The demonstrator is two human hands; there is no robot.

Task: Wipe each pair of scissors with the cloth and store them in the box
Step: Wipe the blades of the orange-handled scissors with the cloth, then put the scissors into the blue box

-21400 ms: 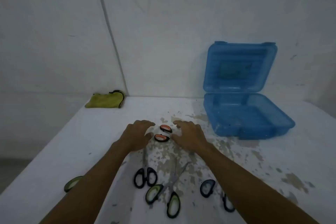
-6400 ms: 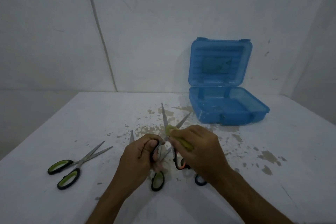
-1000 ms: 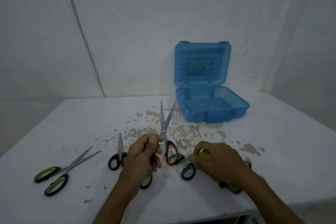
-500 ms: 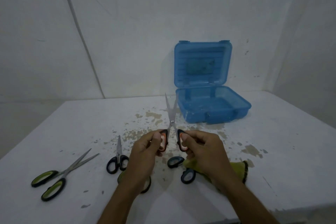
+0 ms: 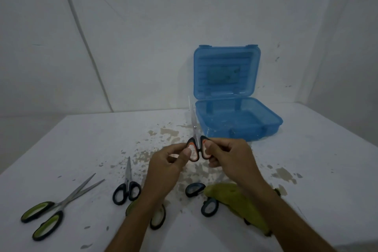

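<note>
Both hands hold the orange-handled scissors (image 5: 193, 129) upright above the table, blades together and pointing up. My left hand (image 5: 166, 166) pinches its left handle loop, and my right hand (image 5: 231, 159) pinches the right loop. The open blue box (image 5: 263, 116) stands just behind, its lid upright against the wall. The yellow-green cloth (image 5: 231, 196) lies on the table under my right forearm.
Green-handled scissors (image 5: 53, 208) lie at the near left, blades apart. Black-handled scissors (image 5: 127, 188) lie left of my left wrist. Another green-handled pair (image 5: 158, 218) sits partly under my left forearm, and blue-handled scissors (image 5: 201, 196) beside the cloth. The white table (image 5: 81, 145) is stained.
My right hand let go of the cloth and took the scissors' right handle. The blades came together and the scissors rose toward the box.
</note>
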